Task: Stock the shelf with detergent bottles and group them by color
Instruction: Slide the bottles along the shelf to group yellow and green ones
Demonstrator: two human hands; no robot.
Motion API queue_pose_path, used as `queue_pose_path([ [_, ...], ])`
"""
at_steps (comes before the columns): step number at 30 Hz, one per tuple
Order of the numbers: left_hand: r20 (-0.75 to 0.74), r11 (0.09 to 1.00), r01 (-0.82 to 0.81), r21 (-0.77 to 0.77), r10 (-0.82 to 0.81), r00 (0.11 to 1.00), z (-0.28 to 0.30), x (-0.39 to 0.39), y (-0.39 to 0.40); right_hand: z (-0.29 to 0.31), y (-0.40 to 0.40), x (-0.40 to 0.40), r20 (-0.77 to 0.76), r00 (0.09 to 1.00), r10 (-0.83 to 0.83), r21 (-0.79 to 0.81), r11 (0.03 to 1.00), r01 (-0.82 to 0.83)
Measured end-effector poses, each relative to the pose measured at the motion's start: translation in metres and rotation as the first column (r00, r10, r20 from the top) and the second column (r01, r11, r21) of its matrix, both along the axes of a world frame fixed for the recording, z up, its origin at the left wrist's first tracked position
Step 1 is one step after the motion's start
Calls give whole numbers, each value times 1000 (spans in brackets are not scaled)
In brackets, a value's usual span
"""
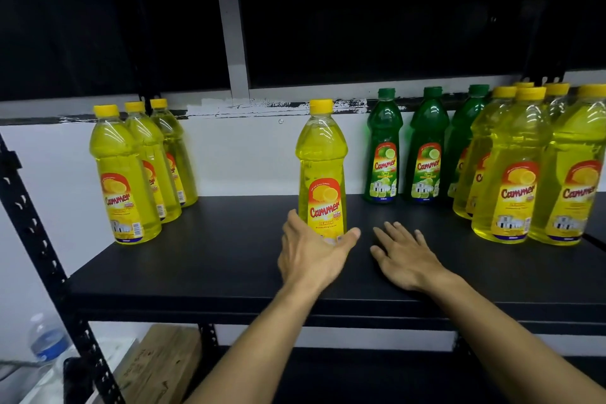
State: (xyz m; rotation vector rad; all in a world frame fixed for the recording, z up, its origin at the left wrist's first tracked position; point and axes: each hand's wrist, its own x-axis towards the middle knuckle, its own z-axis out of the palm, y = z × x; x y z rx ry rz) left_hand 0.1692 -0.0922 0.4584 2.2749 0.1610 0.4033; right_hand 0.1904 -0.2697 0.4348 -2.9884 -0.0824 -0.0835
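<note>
Head view: a lone yellow bottle (322, 170) stands upright near the middle of the black shelf (229, 259), set a little back from its front edge. Three more yellow bottles (144, 164) form a file at the shelf's left end, running from near the front toward the back wall. Three green bottles (423, 147) line the back edge right of centre, and a second cluster of yellow bottles (531, 167) crowds the right end, partly in front of the rightmost green one.

The step in hand looks like moving the lone yellow bottle to join its colour group. To do it well, the grasp should close low on the body, around the label, where the bottle is widest and steady; then lift or slide it upright toward the left-hand file, setting it down just beside those bottles without knocking the front one. The cap end is top-heavy, so tilting should be avoided.

The left hand (311, 249) reaches forward with the forearm stretched over the front edge, thumb spread to the right of the bottle's base and fingers passing behind its left side. The hand cups the bottle, but whether it actually presses on the plastic I cannot tell. The right hand (406, 256) lies flat, palm down, fingers straight and slightly spread over the shelf, just right of the bottle and holding nothing.
</note>
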Motion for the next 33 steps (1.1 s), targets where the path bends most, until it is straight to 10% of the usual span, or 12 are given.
queue_pose_path([
  [33, 77, 949, -316, -13, 316, 946, 5, 159, 193, 1, 114, 54, -97, 984, 153, 88, 986, -144],
])
